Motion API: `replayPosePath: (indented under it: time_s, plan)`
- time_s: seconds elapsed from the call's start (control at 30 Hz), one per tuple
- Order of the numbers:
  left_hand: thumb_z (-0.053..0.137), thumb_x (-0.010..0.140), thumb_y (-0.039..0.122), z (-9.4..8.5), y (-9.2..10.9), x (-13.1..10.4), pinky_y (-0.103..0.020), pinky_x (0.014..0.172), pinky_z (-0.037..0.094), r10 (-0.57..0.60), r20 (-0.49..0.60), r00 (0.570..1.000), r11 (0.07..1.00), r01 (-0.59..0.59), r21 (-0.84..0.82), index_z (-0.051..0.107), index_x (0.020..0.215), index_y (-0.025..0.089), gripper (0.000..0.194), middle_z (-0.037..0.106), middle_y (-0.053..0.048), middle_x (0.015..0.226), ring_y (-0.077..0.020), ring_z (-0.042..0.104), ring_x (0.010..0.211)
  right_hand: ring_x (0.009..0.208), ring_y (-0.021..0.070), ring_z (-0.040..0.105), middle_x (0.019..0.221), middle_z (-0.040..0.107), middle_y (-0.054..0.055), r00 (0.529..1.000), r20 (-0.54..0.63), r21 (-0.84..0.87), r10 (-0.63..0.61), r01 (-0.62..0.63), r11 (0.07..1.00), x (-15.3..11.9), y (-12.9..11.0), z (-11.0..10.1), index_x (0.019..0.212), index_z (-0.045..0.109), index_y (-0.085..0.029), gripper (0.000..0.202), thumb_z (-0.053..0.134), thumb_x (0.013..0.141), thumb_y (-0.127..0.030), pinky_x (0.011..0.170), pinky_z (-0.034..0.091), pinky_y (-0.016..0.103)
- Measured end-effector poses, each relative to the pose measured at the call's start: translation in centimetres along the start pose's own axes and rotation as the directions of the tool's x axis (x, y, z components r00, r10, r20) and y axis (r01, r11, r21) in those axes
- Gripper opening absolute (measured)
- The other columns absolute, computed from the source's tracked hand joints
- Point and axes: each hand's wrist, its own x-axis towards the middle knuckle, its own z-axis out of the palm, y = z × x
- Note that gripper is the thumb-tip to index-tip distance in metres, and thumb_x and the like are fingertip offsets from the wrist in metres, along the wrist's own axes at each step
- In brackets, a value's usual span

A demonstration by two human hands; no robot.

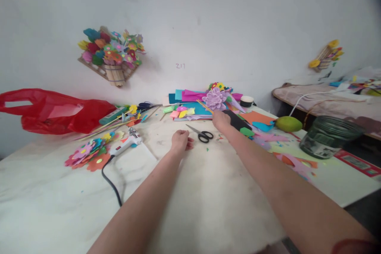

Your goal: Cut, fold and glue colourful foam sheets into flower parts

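Clock centred on the scissors (204, 137), open bench (205, 194) around them. Left hand (180, 141) just beside at 9, grip loosely parted, fingers bent. Right hand (220, 120) at 2, by the purple flower (214, 99) and thin sticks (204, 106); can't tell if its grip is pinching them.

Clutter: stacked colored sheets (195, 95) at 11 to 12, bright soft-looking packs (178, 111) at 10 to 11. Black slab (238, 122) at 2, right beside right hand, crowding it. Orange sheet (258, 118), green fruit (288, 124) and glass jar (324, 137) toward 3. At 9: white glue gun (126, 145) with black cord, then flat foam-like flowers (89, 152) overlapping; red bag (65, 111) beyond.

Hidden: right fingertips, left palm, much of the slab. Cord and both forearms run out of frame. Far-right bench is blurry.

Textures: flower has layered ruffled petals; bag is thin, shiny, crumpled plastic; jar is greenish, see-through, round; fruit smooth, oval; scissors have black loop handles, slim metal blades.
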Motion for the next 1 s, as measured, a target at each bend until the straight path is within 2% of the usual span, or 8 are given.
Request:
replayPosePath:
  time_s: [0.1,0.17,0.27,0.37,0.53,0.63,0.77,1.0]
  plan:
    - [0.047,0.078,0.025,0.2,-0.1,0.2,-0.023,0.041,0.041,0.031,-0.013,0.999,0.999,-0.031,-0.044,0.047,0.085,0.015,0.012,0.055,0.0,0.052,-0.0082,0.045,0.034,0.089,0.0234,0.055,0.096,0.06,0.014,0.965,-0.26,0.181,0.041,0.008,0.983,0.2,-0.4,-0.8,0.11,0.049,-0.014,0.036,0.023,0.09,-0.03,0.072,0.038,0.032]
    - [0.047,0.078,0.023,0.3,-0.1,0.5,-0.022,0.04,0.04,0.045,-0.027,0.999,0.997,-0.047,-0.066,0.047,0.084,0.015,0.011,0.055,0.0,0.052,-0.008,0.045,0.034,0.088,0.022,0.055,0.097,0.06,0.013,0.94,-0.333,0.274,0.075,0.02,0.962,0.1,-0.5,-0.3,0.111,0.047,-0.014,0.037,0.02,0.091,-0.031,0.07,0.038,0.029]
    - [0.047,0.077,0.023,0.3,-0.3,0.8,-0.021,0.04,0.039,0.064,-0.033,0.997,0.995,-0.066,-0.079,0.048,0.084,0.015,0.011,0.055,0.001,0.051,-0.0079,0.045,0.034,0.085,0.0205,0.056,0.093,0.062,0.011,0.965,-0.25,0.328,0.079,0.008,0.945,-0.4,-0.4,1.5,0.106,0.05,-0.015,0.036,0.023,0.09,-0.032,0.07,0.038,0.027]
    - [0.048,0.077,0.025,0.4,-0.5,1.0,-0.02,0.04,0.039,0.079,-0.026,0.997,0.993,-0.081,-0.091,0.048,0.084,0.016,0.012,0.055,0.002,0.05,-0.0075,0.045,0.034,0.087,0.0206,0.056,0.094,0.063,0.011,0.979,-0.166,0.29,0.116,-0.064,0.955,-0.8,-0.4,2.4,0.103,0.053,-0.015,0.034,0.025,0.09,-0.03,0.071,0.038,0.027]
    - [0.048,0.076,0.025,0.7,-0.5,1.4,-0.021,0.041,0.04,0.101,-0.018,0.995,0.989,-0.103,-0.107,0.047,0.081,0.016,0.01,0.054,0.002,0.05,-0.0077,0.045,0.034,0.09,0.0228,0.058,0.095,0.062,0.013,0.984,-0.108,0.19,0.14,-0.118,0.975,-0.8,0.0,0.6,0.105,0.054,-0.017,0.033,0.029,0.088,-0.031,0.072,0.04,0.031]
    - [0.048,0.077,0.026,1.0,-0.5,1.6,-0.02,0.039,0.038,0.102,-0.023,0.994,0.991,-0.104,-0.084,0.047,0.08,0.017,0.009,0.054,0.002,0.049,-0.0074,0.044,0.034,0.092,0.0246,0.058,0.097,0.062,0.016,0.987,-0.061,0.118,0.149,-0.142,0.983,-0.9,0.4,-0.2,0.104,0.054,-0.015,0.038,0.03,0.087,-0.039,0.074,0.041,0.033]
    - [0.049,0.076,0.027,1.2,-0.6,1.9,-0.019,0.038,0.037,0.115,-0.045,0.992,0.993,-0.117,-0.033,0.047,0.077,0.017,0.01,0.055,0.002,0.05,-0.0074,0.044,0.034,0.089,0.0258,0.059,0.093,0.062,0.018,0.99,-0.049,0.017,0.136,-0.135,0.991,-1.2,1.1,0.3,0.104,0.053,-0.012,0.046,0.028,0.086,-0.047,0.073,0.041,0.035]
    - [0.05,0.076,0.032,1.5,-1.1,2.6,-0.018,0.037,0.036,0.176,-0.048,0.983,0.984,-0.175,0.026,0.047,0.076,0.018,0.014,0.055,0.003,0.048,-0.007,0.043,0.032,0.087,0.0258,0.06,0.091,0.063,0.019,0.998,-0.059,-0.107,0.038,-0.044,0.993,-1.1,2.3,1.1,0.099,0.057,-0.011,0.036,0.031,0.088,-0.033,0.072,0.042,0.035]
